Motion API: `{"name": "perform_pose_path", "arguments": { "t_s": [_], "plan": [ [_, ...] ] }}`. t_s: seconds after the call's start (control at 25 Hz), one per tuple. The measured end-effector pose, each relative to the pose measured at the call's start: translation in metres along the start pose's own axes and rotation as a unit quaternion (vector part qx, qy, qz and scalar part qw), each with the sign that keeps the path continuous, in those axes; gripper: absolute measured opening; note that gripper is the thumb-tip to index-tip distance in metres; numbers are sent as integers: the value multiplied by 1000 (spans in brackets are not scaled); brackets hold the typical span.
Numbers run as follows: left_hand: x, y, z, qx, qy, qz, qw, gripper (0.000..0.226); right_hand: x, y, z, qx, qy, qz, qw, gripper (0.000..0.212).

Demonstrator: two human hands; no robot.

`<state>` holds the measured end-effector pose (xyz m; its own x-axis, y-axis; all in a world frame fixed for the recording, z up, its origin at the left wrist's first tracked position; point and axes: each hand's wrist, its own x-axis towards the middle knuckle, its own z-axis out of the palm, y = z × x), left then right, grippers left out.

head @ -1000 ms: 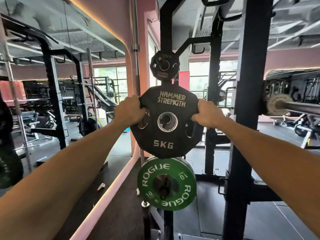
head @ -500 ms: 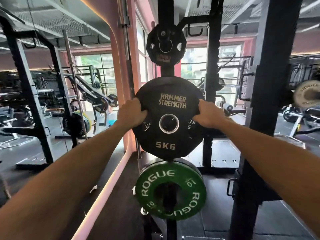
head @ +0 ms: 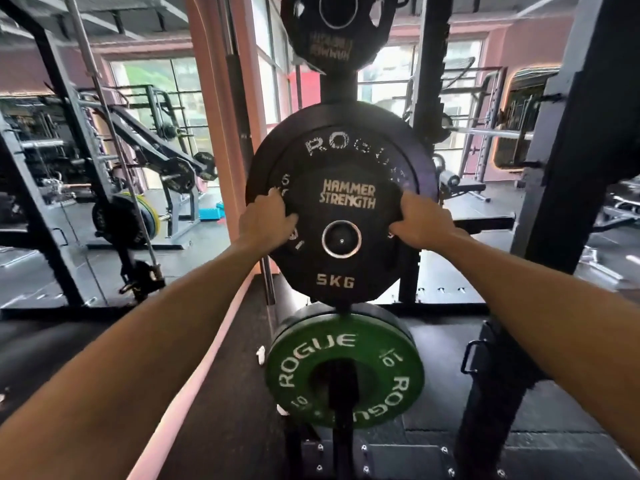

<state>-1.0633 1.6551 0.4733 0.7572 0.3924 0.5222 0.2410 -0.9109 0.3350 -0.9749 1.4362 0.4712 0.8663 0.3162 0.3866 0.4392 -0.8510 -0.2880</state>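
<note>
Black round 5 kg weight plate — directly in front of the larger black Rogue bumper plate. Left hand, right hand: curled on its side rims. Advice: push squarely home — fingertips clear.

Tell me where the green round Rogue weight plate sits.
Head view, lower centre: the green round Rogue weight plate hangs directly below the black 5KG plate.
</note>
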Motion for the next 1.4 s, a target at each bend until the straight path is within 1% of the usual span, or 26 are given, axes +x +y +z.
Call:
{"name": "perform_pose_path", "arguments": {
  "t_s": [0.12, 0.16, 0.28, 0.32, 0.48, 0.6, 0.72, 0.84, 0.88, 1.0, 1.08, 1.16, 1.28, 1.4],
  "plan": [
    [24, -8, 25, -36, -10, -7, 999, 40, 24, 1, 13, -6, 9, 0, 1000, 35],
    [33, -11, 33, -38, -9, -11, 999, 42, 33, 3, 17, -10, 9, 1, 1000, 37],
    [52, -18, 54, -4, 3, 4, 1000, 48, 58, 7, 31, -52, 14, -4, 999, 59],
    [58, -20, 60, 11, 11, 15, 1000, 48, 67, 9, 36, -70, 17, -8, 997, 62],
    [88, -26, 85, 71, 57, 38, 995, 48, 105, 13, 49, -124, 10, -3, 992, 60],
    [113, -25, 98, 106, 48, 36, 993, 48, 131, 11, 54, -185, -7, 17, 983, 57],
    [131, -26, 111, 116, 44, 18, 992, 45, 155, 9, 66, -201, -24, 73, 976, 63],
    [130, -25, 106, 116, 12, 18, 993, 46, 152, 9, 66, -181, -26, 80, 980, 66],
    [129, -24, 99, 119, -12, 14, 993, 48, 148, 10, 65, -174, -28, 76, 981, 65],
    [128, -27, 82, 121, -96, 22, 988, 58, 134, 14, 59, -132, -76, 68, 986, 63],
    [118, -31, 68, 80, -124, 14, 989, 74, 122, 18, 50, -76, -95, 49, 991, 69],
    [101, -31, 52, 29, -125, 6, 992, 82, 108, 21, 36, -21, -79, 14, 997, 72],
    [69, -23, 28, 6, -115, 13, 993, 67, 79, 20, 18, 44, -65, -31, 996, 69],
    [30, -12, 0, -62, -127, 14, 990, 52, 41, 20, 2, 64, -80, -57, 993, 74]
  ]
}}
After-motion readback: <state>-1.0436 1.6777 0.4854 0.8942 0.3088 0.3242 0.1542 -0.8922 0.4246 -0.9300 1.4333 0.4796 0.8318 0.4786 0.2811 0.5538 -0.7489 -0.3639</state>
